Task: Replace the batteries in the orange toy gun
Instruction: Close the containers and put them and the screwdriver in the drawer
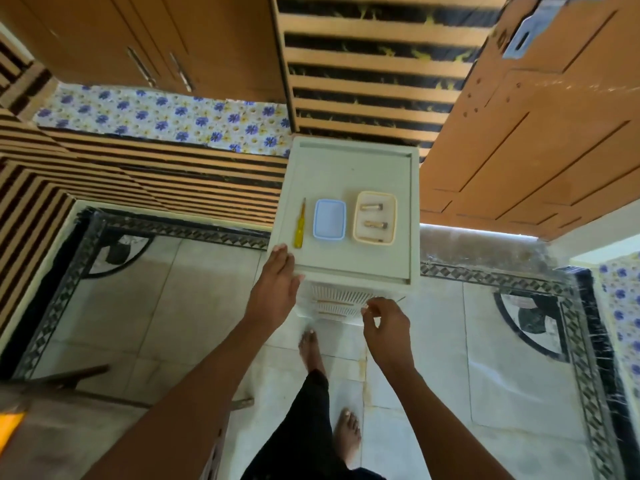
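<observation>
Three batteries (375,224) in beige tray (358,216); blue tray (329,220), screwdriver (300,225) alongside on cabinet (346,168).

Three batteries (371,206) lie flat, apart, in the beige tray (356,216).

The cabinet top (349,174) under the left hand (277,282) looks like smooth, matt white plastic. Just beyond that hand's fingertips, the screwdriver (299,225) has a glossy, see-through yellow plastic handle. Further off, the blue tray (329,220) and cream tray (374,215) are smooth plastic, and the batteries (371,206) have shiny gold casings. Beside the right hand (386,323), the drawer front (332,299) is latticed white plastic. The floor tiles (173,306) are glossy.
</observation>
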{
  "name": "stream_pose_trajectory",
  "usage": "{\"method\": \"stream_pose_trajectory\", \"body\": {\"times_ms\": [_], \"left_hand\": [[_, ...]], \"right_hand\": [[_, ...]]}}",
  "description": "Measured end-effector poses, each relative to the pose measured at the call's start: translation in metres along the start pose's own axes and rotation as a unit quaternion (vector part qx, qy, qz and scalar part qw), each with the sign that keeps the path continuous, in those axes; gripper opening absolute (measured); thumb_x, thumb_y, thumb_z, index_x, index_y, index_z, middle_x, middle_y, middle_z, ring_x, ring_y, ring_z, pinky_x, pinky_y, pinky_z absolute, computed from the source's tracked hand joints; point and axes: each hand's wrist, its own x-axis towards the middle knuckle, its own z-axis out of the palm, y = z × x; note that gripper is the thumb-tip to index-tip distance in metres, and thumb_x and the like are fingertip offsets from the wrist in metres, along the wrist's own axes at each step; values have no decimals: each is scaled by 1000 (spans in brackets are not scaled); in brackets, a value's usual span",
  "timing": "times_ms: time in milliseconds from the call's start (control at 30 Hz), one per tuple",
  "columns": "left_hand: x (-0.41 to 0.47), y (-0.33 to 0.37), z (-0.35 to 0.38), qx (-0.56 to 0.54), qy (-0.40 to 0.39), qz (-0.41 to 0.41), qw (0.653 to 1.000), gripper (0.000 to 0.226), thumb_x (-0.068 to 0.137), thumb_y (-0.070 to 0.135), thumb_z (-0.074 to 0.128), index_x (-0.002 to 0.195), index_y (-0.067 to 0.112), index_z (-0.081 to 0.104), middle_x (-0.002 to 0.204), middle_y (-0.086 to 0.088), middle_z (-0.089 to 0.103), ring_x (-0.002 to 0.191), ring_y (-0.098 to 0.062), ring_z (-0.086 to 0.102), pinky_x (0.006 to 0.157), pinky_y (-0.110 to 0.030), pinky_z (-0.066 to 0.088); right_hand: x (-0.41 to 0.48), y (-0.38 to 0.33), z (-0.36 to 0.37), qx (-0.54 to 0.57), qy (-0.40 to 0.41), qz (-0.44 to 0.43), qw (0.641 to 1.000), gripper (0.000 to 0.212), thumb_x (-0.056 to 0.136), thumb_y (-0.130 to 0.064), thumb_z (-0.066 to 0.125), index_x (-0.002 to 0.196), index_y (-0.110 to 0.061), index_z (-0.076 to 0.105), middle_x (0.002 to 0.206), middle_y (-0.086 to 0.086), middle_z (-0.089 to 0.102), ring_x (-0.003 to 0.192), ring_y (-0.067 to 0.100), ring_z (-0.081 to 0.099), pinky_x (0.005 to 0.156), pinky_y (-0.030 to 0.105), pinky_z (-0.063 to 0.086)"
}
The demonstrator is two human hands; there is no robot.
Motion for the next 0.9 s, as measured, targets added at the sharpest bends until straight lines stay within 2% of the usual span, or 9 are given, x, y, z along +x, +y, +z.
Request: {"method": "stream_pose_trajectory", "body": {"times_ms": [100, 200, 267, 400, 500, 600, 700, 800, 900], "left_hand": [[-1, -8, 9, 3, 26, 10, 1000, 50, 106, 25, 59, 146, -5, 55, 162, -20, 44, 153, -34, 39, 117, -54, 46], [-4, -18, 17, 17, 80, 37, 996, 53, 106, 37, 54, 145, 1, 60, 157, -15, 52, 149, -30, 47, 115, -49, 48], [-5, -28, 29, 22, 116, 53, 992, 53, 106, 38, 52, 144, 3, 61, 155, -13, 55, 147, -28, 50, 116, -47, 49], [-5, -32, 41, 30, 187, 89, 978, 47, 105, 30, 61, 141, 0, 63, 150, -16, 60, 144, -29, 53, 115, -46, 50], [-5, -34, 45, 34, 212, 105, 971, 47, 106, 30, 59, 140, -2, 64, 148, -17, 61, 142, -30, 55, 116, -45, 48], [-5, -36, 47, 29, 221, 110, 969, 47, 106, 31, 59, 140, -1, 64, 147, -17, 62, 142, -29, 55, 117, -44, 47], [-5, -39, 47, 40, 229, 125, 964, 46, 106, 30, 59, 139, -1, 64, 146, -17, 63, 141, -30, 56, 117, -44, 48], [-4, -41, 46, 44, 232, 135, 962, 45, 107, 29, 57, 139, -1, 64, 146, -17, 63, 142, -30, 56, 117, -45, 48], [-5, -41, 44, 36, 224, 136, 964, 45, 107, 30, 58, 139, -1, 65, 147, -17, 62, 143, -30, 54, 117, -45, 47]], "right_hand": [[-13, 20, 23, -50, -91, 7, 995, 29, 99, -13, 65, 127, -5, 69, 124, 10, 71, 116, 25, 67, 101, 26, 46], [-15, 36, 49, -95, -186, 4, 978, 41, 102, -17, 62, 141, -7, 60, 143, 9, 62, 133, 25, 57, 113, 32, 44], [-8, 45, 72, -129, -229, -8, 965, 45, 102, -18, 60, 145, -7, 54, 149, 10, 56, 138, 26, 52, 113, 37, 45], [16, 55, 108, -213, -267, -30, 939, 59, 103, -19, 58, 156, -5, 38, 168, 14, 28, 155, 28, 28, 118, 42, 41], [33, 66, 136, -298, -268, -38, 916, 66, 102, -22, 57, 159, -5, 28, 171, 15, 14, 159, 30, 12, 115, 49, 45], [39, 75, 157, -345, -244, -36, 906, 69, 97, -18, 60, 157, -4, 29, 166, 17, 23, 158, 34, 13, 105, 53, 52], [34, 74, 167, -337, -182, -28, 923, 69, 87, 0, 58, 152, 1, 36, 159, 18, 38, 152, 35, 30, 97, 49, 55], [14, 64, 166, -305, -144, -11, 941, 58, 79, 10, 61, 136, 5, 54, 141, 21, 55, 121, 45, 60, 87, 48, 55], [-26, 61, 159, -335, -128, -36, 933, 43, 60, 11, 74, 102, 2, 70, 110, 20, 65, 98, 45, 66, 73, 49, 57]]}}
